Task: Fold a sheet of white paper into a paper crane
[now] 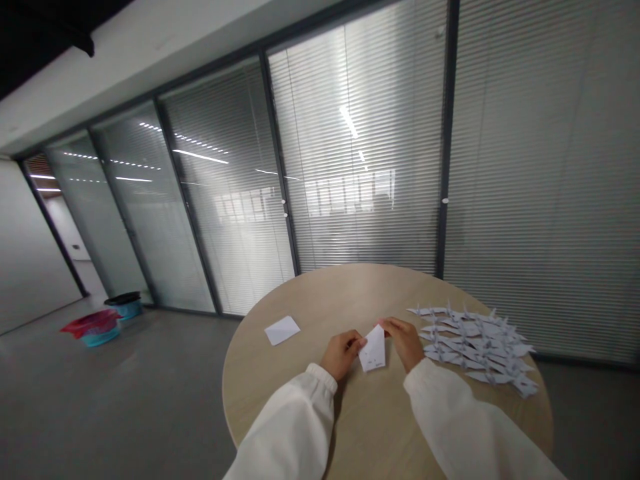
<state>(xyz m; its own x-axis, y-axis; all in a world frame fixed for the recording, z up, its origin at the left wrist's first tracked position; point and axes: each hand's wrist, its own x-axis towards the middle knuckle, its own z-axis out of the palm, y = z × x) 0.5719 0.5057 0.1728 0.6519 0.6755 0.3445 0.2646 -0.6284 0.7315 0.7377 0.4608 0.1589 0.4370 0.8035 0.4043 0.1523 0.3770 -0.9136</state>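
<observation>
A partly folded sheet of white paper (pixel 373 351), pointed at the top and with small dark marks near its lower edge, is held between my two hands over the table. My left hand (pixel 342 353) pinches its left edge between thumb and fingers. At its upper right corner, my right hand (pixel 404 340) grips the paper, its fingers bent and partly hidden. To the left lies a flat stack of white paper (pixel 283 330). Many folded paper cranes (pixel 475 347) stand in close rows to the right of my right hand.
The round wooden table (pixel 380 427) has a curved edge. Behind it runs a glass partition with blinds (pixel 365 200). On the grey floor at left stand a blue basin with a red liner (pixel 95 327) and another with a black liner (pixel 125 305).
</observation>
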